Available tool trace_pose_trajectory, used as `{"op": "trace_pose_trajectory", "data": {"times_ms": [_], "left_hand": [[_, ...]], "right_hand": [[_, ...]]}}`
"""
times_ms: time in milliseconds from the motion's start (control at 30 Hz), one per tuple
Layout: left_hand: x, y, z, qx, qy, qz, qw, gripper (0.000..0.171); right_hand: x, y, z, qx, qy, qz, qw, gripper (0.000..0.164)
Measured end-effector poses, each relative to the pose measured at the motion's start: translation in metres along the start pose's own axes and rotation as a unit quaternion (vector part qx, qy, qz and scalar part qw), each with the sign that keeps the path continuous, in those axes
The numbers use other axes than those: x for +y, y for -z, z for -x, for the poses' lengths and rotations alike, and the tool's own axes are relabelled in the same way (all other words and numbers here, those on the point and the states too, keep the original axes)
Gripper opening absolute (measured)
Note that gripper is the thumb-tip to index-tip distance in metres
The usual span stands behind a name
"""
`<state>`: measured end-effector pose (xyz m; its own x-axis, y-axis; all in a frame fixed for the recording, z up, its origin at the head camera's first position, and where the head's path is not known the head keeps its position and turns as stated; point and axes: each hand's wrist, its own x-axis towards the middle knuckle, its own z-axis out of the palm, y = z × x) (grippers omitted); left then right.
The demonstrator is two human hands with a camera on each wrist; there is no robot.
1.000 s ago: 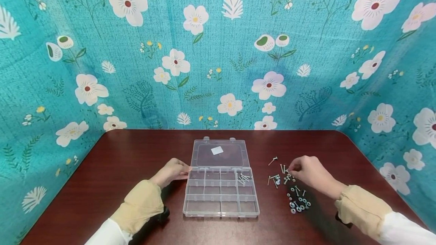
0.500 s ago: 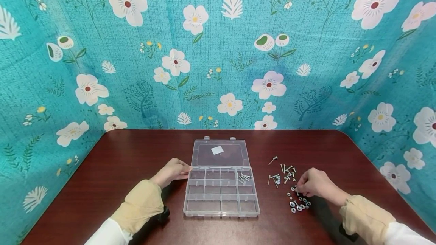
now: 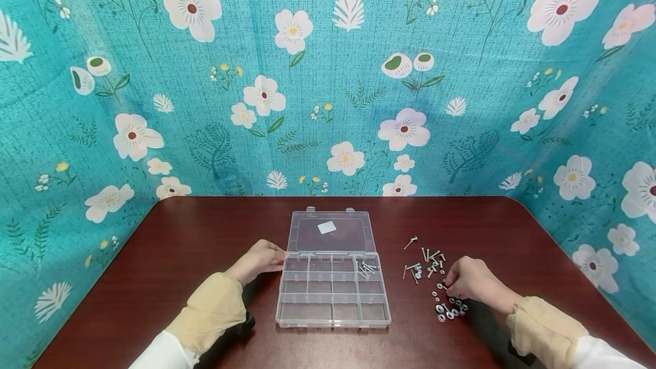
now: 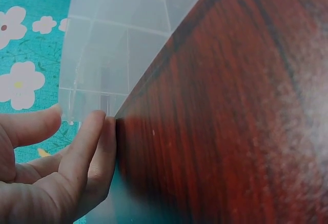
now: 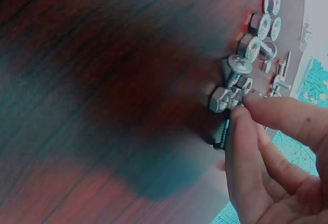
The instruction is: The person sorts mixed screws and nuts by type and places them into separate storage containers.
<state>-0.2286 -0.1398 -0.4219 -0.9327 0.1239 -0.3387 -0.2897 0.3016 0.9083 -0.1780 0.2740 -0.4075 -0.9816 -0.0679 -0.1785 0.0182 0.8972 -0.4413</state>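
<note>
White sleeves lie nearest, at about eight and four o'clock from the clear compartment box, each running into a tan cuff. The box sits on the dark red-brown table, its widest compartment at its seven o'clock corner. Just past three o'clock from it lies a cluster of nuts, with a few screws among them. Over the far edge of that cluster is the right hand, fingers curled, thumb and forefinger tips close together; hex nuts and a cross-head screw lie right by them — I cannot tell whether a piece is pinched. At ten o'clock the left hand holds the box's far corner between thumb and fingers. A bunch of screws rests in the back compartment at the box's one-to-two o'clock corner. More loose hardware lies between two and three o'clock, a lone screw beyond it at two. The lid lies folded back at twelve, bearing a white label — and behind everything hangs a teal floral curtain.
</note>
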Motion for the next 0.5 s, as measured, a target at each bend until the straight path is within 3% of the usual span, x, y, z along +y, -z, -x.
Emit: {"op": "trace_pose_trajectory", "data": {"times_ms": [267, 500], "left_hand": [[-0.0013, 0.0000, -0.0021, 0.001, 0.008, 0.006, 1.0000, 0.022], [-0.0008, 0.0005, -0.0017, -0.003, 0.009, 0.004, 0.9999, 0.023]], "right_hand": [[-0.0030, -0.0006, -0.0009, 0.011, 0.011, 0.029, 0.999, 0.013], [-0.0024, -0.0002, -0.0051, 0.049, 0.090, 0.007, 0.995, 0.011]]}}
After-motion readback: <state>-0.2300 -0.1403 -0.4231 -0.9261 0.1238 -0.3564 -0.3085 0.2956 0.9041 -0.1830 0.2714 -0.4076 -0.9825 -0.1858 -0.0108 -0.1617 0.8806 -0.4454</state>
